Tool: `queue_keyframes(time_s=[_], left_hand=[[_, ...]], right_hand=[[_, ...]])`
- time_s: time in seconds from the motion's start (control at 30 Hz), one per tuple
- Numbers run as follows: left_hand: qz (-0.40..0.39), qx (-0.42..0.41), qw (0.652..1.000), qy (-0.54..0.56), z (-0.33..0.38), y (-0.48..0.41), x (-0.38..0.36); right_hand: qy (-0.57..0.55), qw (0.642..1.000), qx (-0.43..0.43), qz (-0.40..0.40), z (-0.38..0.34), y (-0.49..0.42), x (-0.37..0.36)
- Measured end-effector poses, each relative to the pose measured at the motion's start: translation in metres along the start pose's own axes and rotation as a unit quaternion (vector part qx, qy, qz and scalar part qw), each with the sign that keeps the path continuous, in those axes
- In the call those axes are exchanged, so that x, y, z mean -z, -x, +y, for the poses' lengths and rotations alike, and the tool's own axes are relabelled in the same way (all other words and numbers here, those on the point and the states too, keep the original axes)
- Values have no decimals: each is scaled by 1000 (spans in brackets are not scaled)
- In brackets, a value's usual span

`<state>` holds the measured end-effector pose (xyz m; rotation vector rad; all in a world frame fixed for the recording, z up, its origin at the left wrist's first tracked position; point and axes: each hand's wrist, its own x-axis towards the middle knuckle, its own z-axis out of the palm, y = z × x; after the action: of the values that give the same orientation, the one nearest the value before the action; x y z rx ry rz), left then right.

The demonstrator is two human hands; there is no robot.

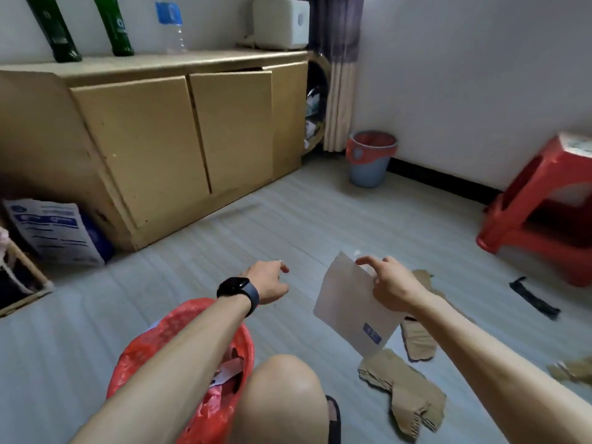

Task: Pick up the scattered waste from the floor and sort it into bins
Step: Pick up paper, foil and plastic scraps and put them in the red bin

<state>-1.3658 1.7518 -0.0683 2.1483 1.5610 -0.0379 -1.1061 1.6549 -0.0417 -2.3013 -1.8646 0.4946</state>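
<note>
My right hand (389, 286) pinches the upper edge of a white sheet of paper (347, 307) with a small blue mark, held above the floor. My left hand (267, 283), with a ring and a black watch on the wrist, hangs loosely curled over the floor and holds nothing. Below my left forearm stands a bin lined with a red bag (144, 357), with paper scraps inside. Torn brown cardboard pieces (405, 387) lie on the floor under and beside the sheet. A black strip (533, 298) lies further right.
A blue bin with a red liner (370, 158) stands by the far wall. A red plastic stool (541, 213) is at the right. A wooden cabinet (153, 139) with bottles on top fills the left. A printed bag (54, 232) leans beside it. My knee (282, 398) is in front.
</note>
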Motion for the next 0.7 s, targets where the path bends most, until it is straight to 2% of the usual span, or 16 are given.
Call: queue_keyframes(time_s=[0.13, 0.2, 0.27, 0.37, 0.43, 0.5, 0.57, 0.6, 0.63, 0.7], left_hand=[[-9, -68, 988, 140, 88, -19, 3], [0, -70, 976, 207, 124, -25, -4], [-19, -67, 961, 268, 160, -29, -14], [-67, -55, 922, 378, 204, -31, -26], [-136, -27, 874, 466, 225, -33, -34], [-237, -21, 826, 511, 242, -30, -44], [-303, -18, 801, 517, 252, -24, -49], [-310, -12, 795, 522, 260, -23, -53], [-313, -13, 777, 546, 267, -22, -55], [-322, -5, 727, 606, 276, -21, -56]], right_hand=[[-122, 988, -42, 88, 31, 31, 52], [-237, 958, -84, 141, 53, 53, 72], [-383, 898, -117, 185, 81, 77, 88], [-579, 780, -126, 202, 114, 100, 97], [-673, 699, -130, 205, 135, 111, 95], [-731, 637, -138, 201, 160, 123, 89], [-760, 607, -134, 191, 174, 129, 84], [-771, 592, -130, 198, 183, 132, 84], [-777, 579, -129, 210, 190, 134, 83], [-766, 578, -150, 237, 201, 135, 83]])
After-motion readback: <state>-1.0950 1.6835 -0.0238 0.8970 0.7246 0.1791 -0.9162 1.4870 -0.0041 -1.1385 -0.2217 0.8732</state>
